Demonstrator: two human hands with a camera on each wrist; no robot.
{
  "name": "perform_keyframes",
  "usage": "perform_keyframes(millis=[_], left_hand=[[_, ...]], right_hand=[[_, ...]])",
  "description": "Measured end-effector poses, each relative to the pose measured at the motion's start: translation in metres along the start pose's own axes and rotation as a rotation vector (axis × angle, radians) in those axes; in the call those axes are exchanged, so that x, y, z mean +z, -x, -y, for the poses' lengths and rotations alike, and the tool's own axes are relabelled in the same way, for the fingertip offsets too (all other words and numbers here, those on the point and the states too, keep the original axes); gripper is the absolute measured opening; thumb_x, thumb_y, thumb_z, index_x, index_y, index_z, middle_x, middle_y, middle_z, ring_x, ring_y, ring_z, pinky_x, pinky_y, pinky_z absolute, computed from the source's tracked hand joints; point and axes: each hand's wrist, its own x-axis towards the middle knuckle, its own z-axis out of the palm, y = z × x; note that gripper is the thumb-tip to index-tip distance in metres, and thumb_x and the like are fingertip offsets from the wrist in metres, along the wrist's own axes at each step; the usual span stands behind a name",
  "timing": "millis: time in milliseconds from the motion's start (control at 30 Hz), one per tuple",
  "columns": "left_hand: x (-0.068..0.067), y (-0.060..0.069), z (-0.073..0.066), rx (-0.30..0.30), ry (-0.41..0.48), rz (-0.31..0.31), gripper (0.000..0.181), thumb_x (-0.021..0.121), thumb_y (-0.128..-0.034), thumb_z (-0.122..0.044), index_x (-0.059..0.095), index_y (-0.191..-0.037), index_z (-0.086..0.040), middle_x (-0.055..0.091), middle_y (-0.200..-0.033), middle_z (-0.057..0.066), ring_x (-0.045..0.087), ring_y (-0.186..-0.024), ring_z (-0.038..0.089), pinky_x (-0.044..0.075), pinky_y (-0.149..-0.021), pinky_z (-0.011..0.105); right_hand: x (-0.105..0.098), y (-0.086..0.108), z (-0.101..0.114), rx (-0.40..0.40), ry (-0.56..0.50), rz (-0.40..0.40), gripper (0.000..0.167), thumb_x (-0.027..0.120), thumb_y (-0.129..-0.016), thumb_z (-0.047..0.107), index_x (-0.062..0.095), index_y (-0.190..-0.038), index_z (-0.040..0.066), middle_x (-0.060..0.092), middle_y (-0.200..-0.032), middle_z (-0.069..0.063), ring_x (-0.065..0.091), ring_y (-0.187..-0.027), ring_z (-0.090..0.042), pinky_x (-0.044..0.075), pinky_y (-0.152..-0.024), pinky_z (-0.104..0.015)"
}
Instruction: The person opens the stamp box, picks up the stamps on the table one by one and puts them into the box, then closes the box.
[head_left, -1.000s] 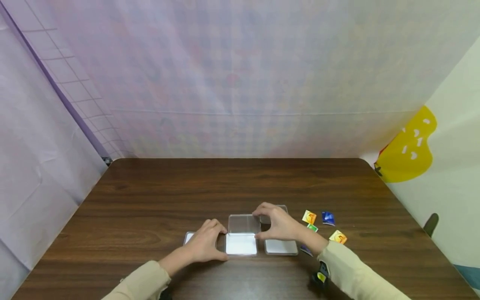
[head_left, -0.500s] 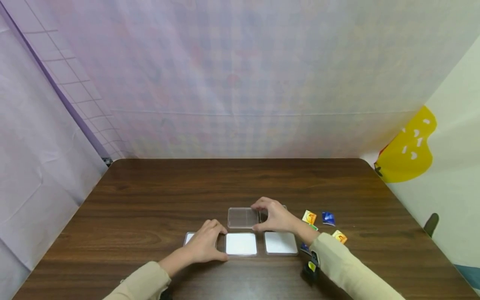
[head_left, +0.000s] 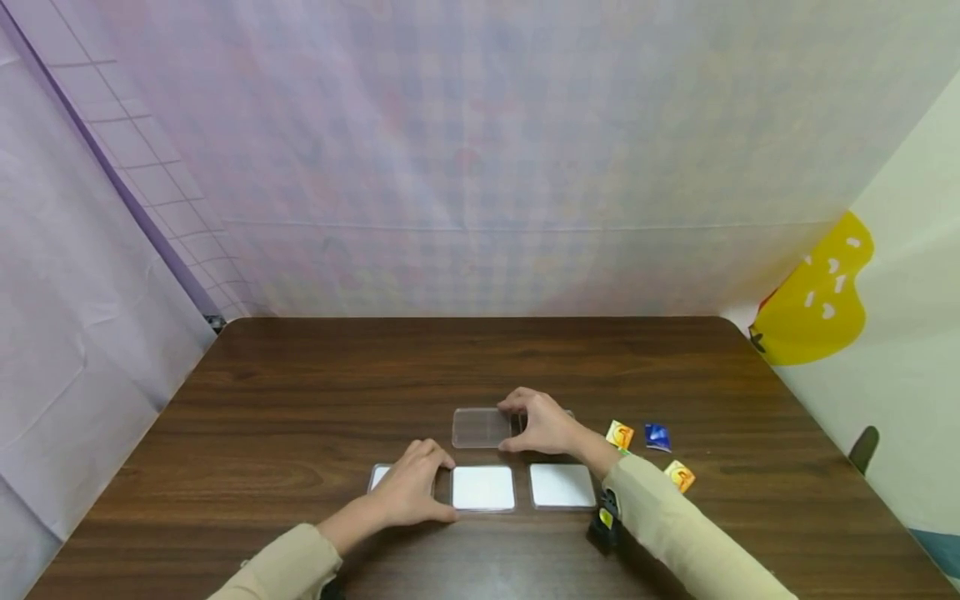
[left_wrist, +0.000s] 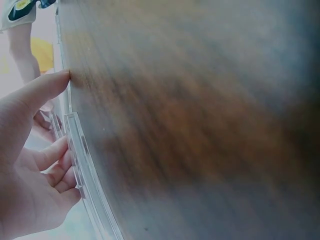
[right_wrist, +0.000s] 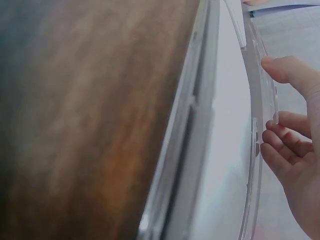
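- Clear, rectangular plastic lid (head_left: 480,428): positioned over the middle of the dark brown wood-grain worktop (head_left: 337,375), well short of its far edge. Contact with the worktop cannot be determined.
- Right hand (head_left: 546,425): grip grasping the lid by its right end, between thumb and fingers.
- White-filled, clear plastic middle case (head_left: 483,489): flat, nearer the worktop's near side than the lid, a strip of wood between them.
- Left hand (head_left: 411,483): grip holding the left end of the middle case, thumb at its near corner, fingers at its far corner.
- White-filled, clear plastic right case (head_left: 562,486): flat, beside the middle case, towards the worktop's right edge.
- White-filled, clear plastic left case (head_left: 378,475): towards the worktop's left edge, partly hidden by the left hand.
- Orange-and-yellow square packet (head_left: 619,434), blue square packet (head_left: 657,437) and second orange-and-yellow packet (head_left: 679,476): spread between the right case and the worktop's right edge.
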Motion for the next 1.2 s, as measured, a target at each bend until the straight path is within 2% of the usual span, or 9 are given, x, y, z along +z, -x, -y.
perform_keyframes(millis=[233,567,933,1133,1200], left_hand=[[0.001,0.000,0.000,-0.001,0.003,0.000,0.060,0.079,-0.0589,-0.040,0.060,-0.103,-0.003,0.052,-0.098,0.002,0.045,-0.095,0.018,0.043,-0.086,0.033],[0.000,0.000,0.000,-0.007,0.003,0.002,0.060,0.079,-0.0586,-0.039,0.060,-0.103,-0.004,0.052,-0.098,0.002,0.045,-0.095,0.018,0.043,-0.086,0.034],[-0.002,0.000,0.000,-0.009,0.005,0.006,0.061,0.080,-0.0586,-0.039,0.060,-0.104,-0.003,0.052,-0.099,0.003,0.045,-0.095,0.019,0.044,-0.086,0.034],[-0.012,0.001,0.005,-0.017,0.084,0.032,0.067,0.079,-0.0615,-0.040,0.056,-0.110,0.000,0.052,-0.108,0.008,0.045,-0.102,0.024,0.042,-0.090,0.041],[-0.018,0.003,0.008,-0.022,0.109,0.018,0.067,0.079,-0.0625,-0.039,0.055,-0.111,0.000,0.053,-0.109,0.009,0.046,-0.104,0.025,0.042,-0.090,0.043]], right_hand=[[0.002,-0.002,-0.001,-0.020,0.022,-0.005,0.055,0.077,-0.063,0.031,0.064,-0.108,0.001,0.060,-0.102,-0.004,0.056,-0.092,-0.016,0.046,-0.081,-0.033],[0.004,-0.005,0.000,-0.003,0.066,0.028,0.058,0.077,-0.063,0.031,0.062,-0.110,0.000,0.059,-0.103,-0.004,0.055,-0.093,-0.017,0.045,-0.083,-0.035],[-0.004,-0.006,0.005,-0.004,0.034,0.043,0.059,0.079,-0.062,0.032,0.062,-0.109,0.000,0.059,-0.105,-0.005,0.055,-0.095,-0.019,0.045,-0.085,-0.036],[-0.008,-0.001,0.013,-0.005,-0.013,0.030,0.058,0.077,-0.065,0.031,0.060,-0.111,0.000,0.059,-0.106,-0.006,0.056,-0.095,-0.020,0.046,-0.083,-0.036],[-0.009,0.002,0.017,-0.012,-0.039,0.025,0.055,0.076,-0.066,0.030,0.059,-0.111,0.001,0.060,-0.105,-0.007,0.057,-0.094,-0.021,0.047,-0.081,-0.037]])
